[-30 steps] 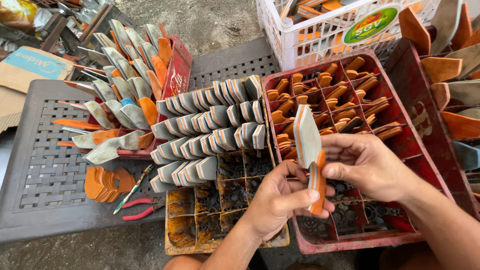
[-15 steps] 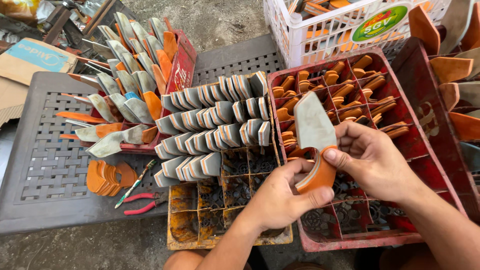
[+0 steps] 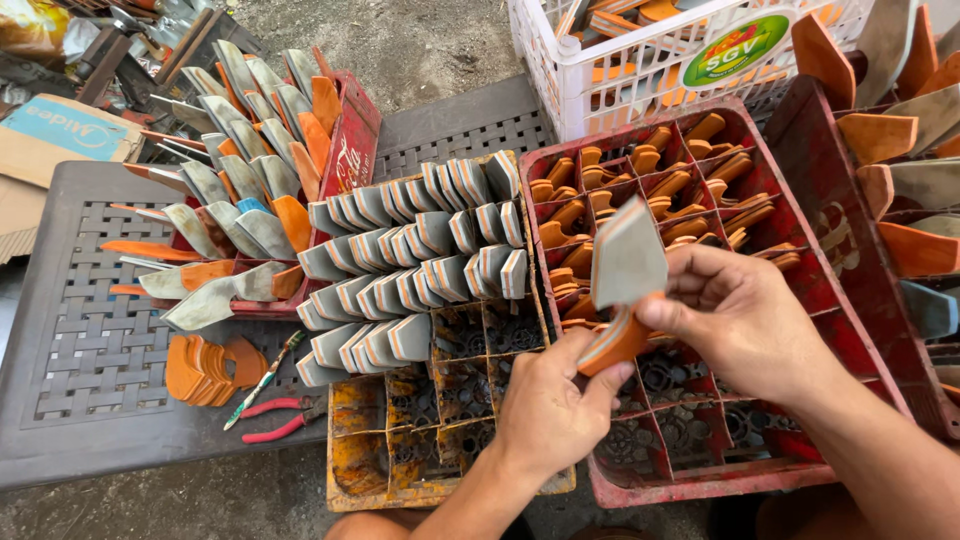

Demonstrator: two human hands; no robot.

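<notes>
1. A white plastic basket point(image 3: 640, 70) stood at the top, holding orange pieces.
2. Red-handled pliers point(image 3: 285, 418) lay on the dark woven-pattern table point(image 3: 90, 340), beside a screwdriver point(image 3: 262, 380).
3. A small stack of orange pieces point(image 3: 205, 368) sat just left of the screwdriver.
4. A cardboard box point(image 3: 50, 140) lay at the far left.
5. A yellow divided crate point(image 3: 400, 440) held rows of grey blades point(image 3: 420, 260).

You're in a rough outdoor workshop: compartmented crates point(image 3: 800, 200) packed with orange handles and grey blades, pliers point(image 3: 285, 420) on a dark plastic table point(image 3: 90, 340), dirt ground at upper centre.
</notes>
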